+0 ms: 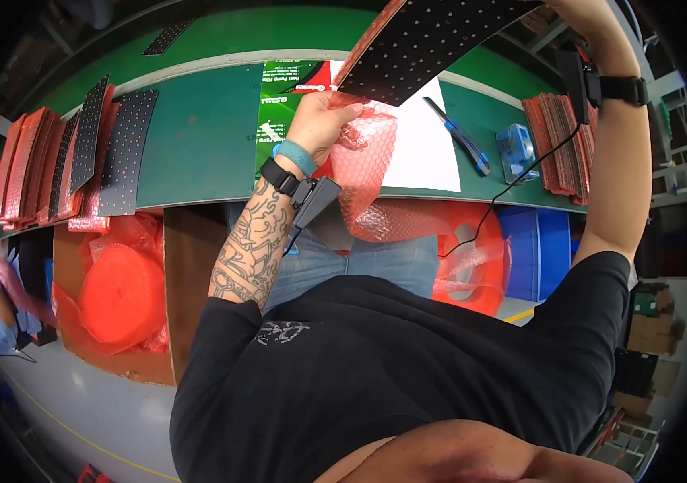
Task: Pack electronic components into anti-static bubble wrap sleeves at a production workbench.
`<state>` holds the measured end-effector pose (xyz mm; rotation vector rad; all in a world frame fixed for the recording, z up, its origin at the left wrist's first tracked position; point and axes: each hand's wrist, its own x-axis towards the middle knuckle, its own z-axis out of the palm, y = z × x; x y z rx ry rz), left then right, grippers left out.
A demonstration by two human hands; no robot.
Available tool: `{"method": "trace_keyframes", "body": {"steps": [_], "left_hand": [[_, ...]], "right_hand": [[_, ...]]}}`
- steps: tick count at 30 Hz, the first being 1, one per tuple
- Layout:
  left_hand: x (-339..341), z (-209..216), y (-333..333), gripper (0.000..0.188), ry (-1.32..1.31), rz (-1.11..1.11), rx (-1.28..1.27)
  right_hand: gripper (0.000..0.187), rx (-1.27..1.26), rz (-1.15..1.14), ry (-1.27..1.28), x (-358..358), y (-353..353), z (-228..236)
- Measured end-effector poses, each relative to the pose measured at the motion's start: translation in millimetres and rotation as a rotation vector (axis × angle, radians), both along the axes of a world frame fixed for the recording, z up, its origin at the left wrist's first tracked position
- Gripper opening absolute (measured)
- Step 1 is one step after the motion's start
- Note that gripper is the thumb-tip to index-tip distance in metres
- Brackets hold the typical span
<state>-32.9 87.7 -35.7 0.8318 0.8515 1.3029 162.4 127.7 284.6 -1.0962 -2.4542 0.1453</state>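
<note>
A black panel dotted with small holes (432, 44) is tilted up over the bench, with pink bubble wrap (371, 149) along its left edge and near end. My left hand (323, 121) is closed on the wrap beside the panel's lower corner. At the top right, my right hand (589, 18) grips the panel's far end; its fingers are partly cut off by the frame edge. From my left hand the wrap hangs over the bench edge toward a pink roll (476, 274) by my legs. Under the panel lie a white sheet (428, 165) and a green-and-red printed sheet (271, 121).
On the green bench (198, 153), a blue-and-black utility knife (464, 141) lies near a clear blue box (516, 153). Wrapped panels (557, 149) stand at right; pink-wrapped stacks (25, 169) and bare black panels (127, 149) are at left. Below are a carton with a bubble-wrap roll (122, 294) and a blue bin (532, 249).
</note>
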Motion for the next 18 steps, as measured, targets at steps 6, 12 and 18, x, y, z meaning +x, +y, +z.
{"method": "trace_keyframes", "body": {"steps": [6,12,18], "left_hand": [[6.2,-4.1,3.2,0.018,-0.042,0.017,-0.009],[30.8,-13.2,29.4,0.019,-0.492,-0.068,-0.189],[38.5,-23.1,35.8,0.021,-0.560,-0.047,-0.163]], "right_hand": [[0.036,0.028,0.109,0.020,-0.1,3.3,-10.7],[0.031,0.322,0.254,-0.024,-12.4,-36.7,-57.4],[0.029,0.648,0.298,-0.178,-6.6,-12.9,-157.4]]}}
